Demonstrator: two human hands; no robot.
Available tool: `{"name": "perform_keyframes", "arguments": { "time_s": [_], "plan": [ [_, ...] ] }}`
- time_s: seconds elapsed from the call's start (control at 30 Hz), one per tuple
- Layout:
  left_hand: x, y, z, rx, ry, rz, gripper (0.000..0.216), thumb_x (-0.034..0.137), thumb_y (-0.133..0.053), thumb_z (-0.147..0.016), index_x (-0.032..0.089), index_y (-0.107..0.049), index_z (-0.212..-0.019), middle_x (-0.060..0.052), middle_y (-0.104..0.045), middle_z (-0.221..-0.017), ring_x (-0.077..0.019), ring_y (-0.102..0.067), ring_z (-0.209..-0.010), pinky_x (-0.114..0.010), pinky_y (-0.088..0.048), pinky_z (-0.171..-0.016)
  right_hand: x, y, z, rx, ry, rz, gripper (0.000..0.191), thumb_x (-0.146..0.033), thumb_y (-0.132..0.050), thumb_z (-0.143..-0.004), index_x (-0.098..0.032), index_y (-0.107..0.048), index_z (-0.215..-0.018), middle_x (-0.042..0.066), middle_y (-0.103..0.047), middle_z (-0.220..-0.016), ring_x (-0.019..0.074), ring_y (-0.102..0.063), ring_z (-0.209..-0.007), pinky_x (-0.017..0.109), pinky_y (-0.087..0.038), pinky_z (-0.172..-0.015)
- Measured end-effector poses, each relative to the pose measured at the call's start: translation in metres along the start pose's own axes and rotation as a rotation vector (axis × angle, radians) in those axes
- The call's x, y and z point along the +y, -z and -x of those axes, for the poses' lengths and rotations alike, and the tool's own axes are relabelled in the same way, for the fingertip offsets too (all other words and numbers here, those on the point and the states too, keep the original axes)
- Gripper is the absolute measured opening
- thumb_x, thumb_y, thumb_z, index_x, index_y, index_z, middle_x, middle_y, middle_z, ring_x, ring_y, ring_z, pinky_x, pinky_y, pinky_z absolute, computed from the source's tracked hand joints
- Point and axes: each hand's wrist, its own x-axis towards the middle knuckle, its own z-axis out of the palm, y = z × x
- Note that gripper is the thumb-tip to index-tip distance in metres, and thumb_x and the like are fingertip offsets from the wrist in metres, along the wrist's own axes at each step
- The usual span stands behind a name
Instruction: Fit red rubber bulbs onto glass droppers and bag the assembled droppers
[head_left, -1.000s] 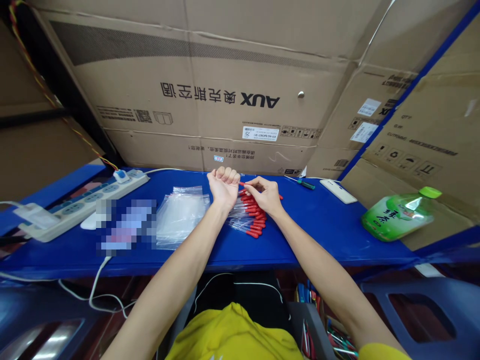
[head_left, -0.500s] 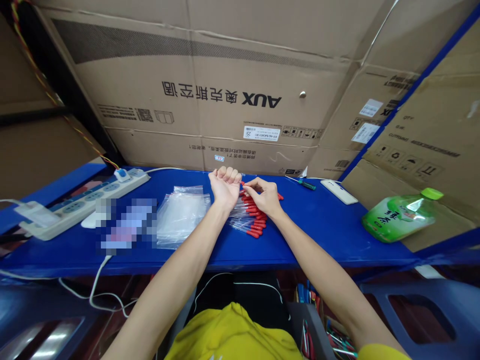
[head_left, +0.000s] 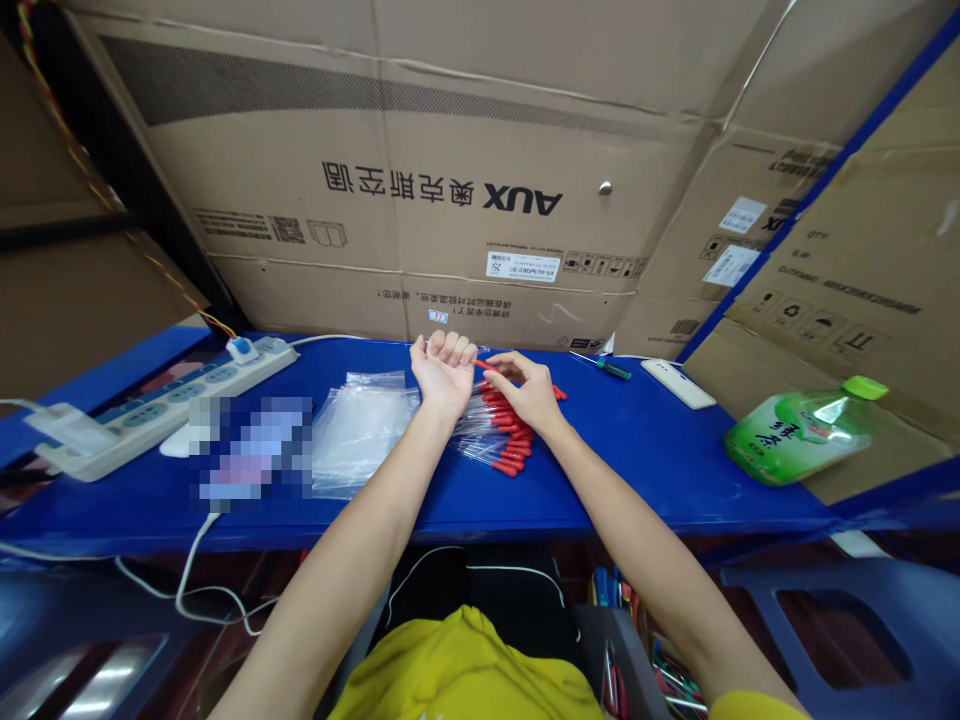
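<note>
My left hand (head_left: 444, 378) is turned palm up with its fingers curled in, closed at one end of a slim red-handled screwdriver (head_left: 486, 365); the shaft is hidden by the fingers. My right hand (head_left: 528, 392) faces it from the right, with thumb and fingertips pinching the handle's other end. Below and between the hands lies a pile of similar red-handled screwdrivers (head_left: 510, 466), their thin shafts pointing left, some seemingly in clear plastic. Left of my left forearm lies a stack of clear zip bags (head_left: 358, 435).
A power strip (head_left: 176, 400) and a blurred-out phone (head_left: 251, 450) with a white cable occupy the left. On the right are a green-handled screwdriver (head_left: 615, 371), a white flat device (head_left: 678, 384) and a green bottle (head_left: 799, 435). A cardboard wall (head_left: 450, 130) backs the blue table (head_left: 645, 460).
My left hand has shifted slightly left, and more of the red handle shows between the two hands. The right hand has moved a little left. The pile looks unchanged.
</note>
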Motion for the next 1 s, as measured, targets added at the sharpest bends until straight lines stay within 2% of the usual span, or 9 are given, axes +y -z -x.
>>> {"name": "perform_keyframes", "arguments": {
  "time_s": [0.2,0.47,0.6,0.8,1.0],
  "plan": [
    [-0.0004,-0.0011,0.0010,0.005,0.003,-0.033,0.049,0.040,-0.033,-0.107,0.021,-0.021,-0.064,0.005,-0.018,-0.058,-0.0109,-0.023,-0.047,-0.026,-0.033,-0.048,0.0004,0.0032,-0.0016,-0.029,-0.005,0.018,0.030,-0.050,-0.067,-0.092,-0.022,-0.075,-0.097,0.004,-0.077,-0.083,0.0208,-0.073,-0.075,0.034,-0.059,-0.077],
    [-0.0013,0.0007,0.0014,-0.020,0.006,-0.016,0.045,0.032,-0.033,-0.105,0.021,-0.020,-0.063,0.005,-0.015,-0.057,-0.0101,-0.021,-0.046,-0.025,-0.029,-0.046,0.0040,-0.0013,-0.0004,0.001,-0.117,-0.203,0.035,-0.053,-0.079,-0.080,-0.022,-0.075,-0.093,0.005,-0.077,-0.079,0.0240,-0.076,-0.074,0.037,-0.065,-0.073],
    [-0.0025,0.0027,0.0018,-0.041,0.001,0.008,0.044,0.030,-0.031,-0.104,0.021,-0.019,-0.063,0.005,-0.015,-0.057,-0.0101,-0.022,-0.046,-0.025,-0.028,-0.046,0.0028,-0.0028,-0.0001,0.044,-0.102,-0.225,0.033,-0.052,-0.082,-0.078,-0.021,-0.076,-0.089,0.005,-0.078,-0.077,0.0236,-0.076,-0.071,0.037,-0.065,-0.072],
    [-0.0035,0.0034,0.0015,-0.006,-0.021,-0.034,0.046,0.030,-0.036,-0.104,0.021,-0.022,-0.062,0.005,-0.017,-0.057,-0.0094,-0.024,-0.045,-0.026,-0.028,-0.046,0.0031,-0.0049,0.0001,0.070,-0.093,-0.205,0.035,-0.054,-0.081,-0.078,-0.021,-0.076,-0.088,0.004,-0.077,-0.073,0.0229,-0.076,-0.068,0.037,-0.064,-0.071],
    [-0.0040,0.0006,0.0031,-0.021,-0.020,-0.019,0.044,0.029,-0.032,-0.104,0.021,-0.018,-0.063,0.005,-0.015,-0.057,-0.0098,-0.021,-0.046,-0.025,-0.028,-0.046,-0.0008,-0.0041,0.0001,0.076,-0.070,-0.194,0.032,-0.052,-0.081,-0.080,-0.021,-0.076,-0.086,0.003,-0.076,-0.072,0.0226,-0.075,-0.066,0.036,-0.064,-0.069]
  ]
}}
